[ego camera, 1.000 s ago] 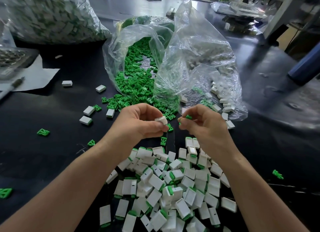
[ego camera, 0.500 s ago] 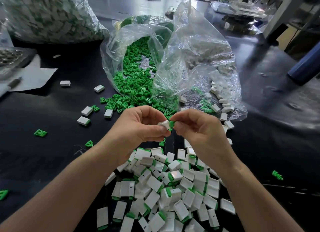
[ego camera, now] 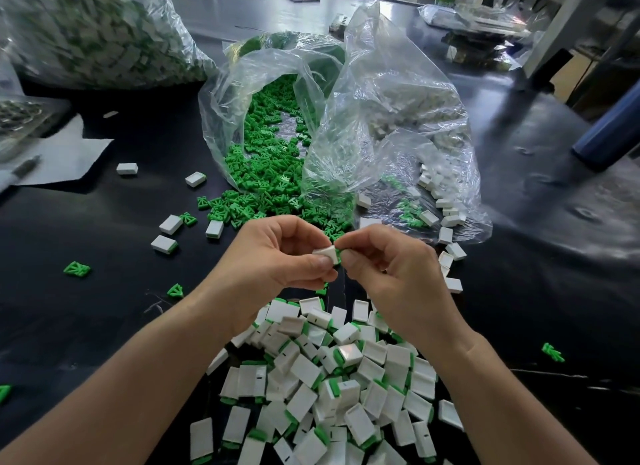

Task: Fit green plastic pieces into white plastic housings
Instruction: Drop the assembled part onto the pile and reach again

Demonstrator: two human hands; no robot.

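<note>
We see the left hand (ego camera: 277,256) grip pinching a white housing (ego camera: 327,253). The right hand (ego camera: 391,267) grip pinches a green piece (ego camera: 338,254) against its end, above the finished pile (ego camera: 332,378).

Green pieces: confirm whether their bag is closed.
No. The bag lies open toward the person, and green pieces spill from its mouth onto the table.

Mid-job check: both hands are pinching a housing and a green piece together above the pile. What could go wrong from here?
1. The green piece shows only as a sliver between the right hand and the housing in the left hand; it may go in crooked, unnoticed.
2. If it slips, it would likely drop into the finished pile below and be hard to find.
3. Loose green pieces spill from the bag and may scatter further.
</note>
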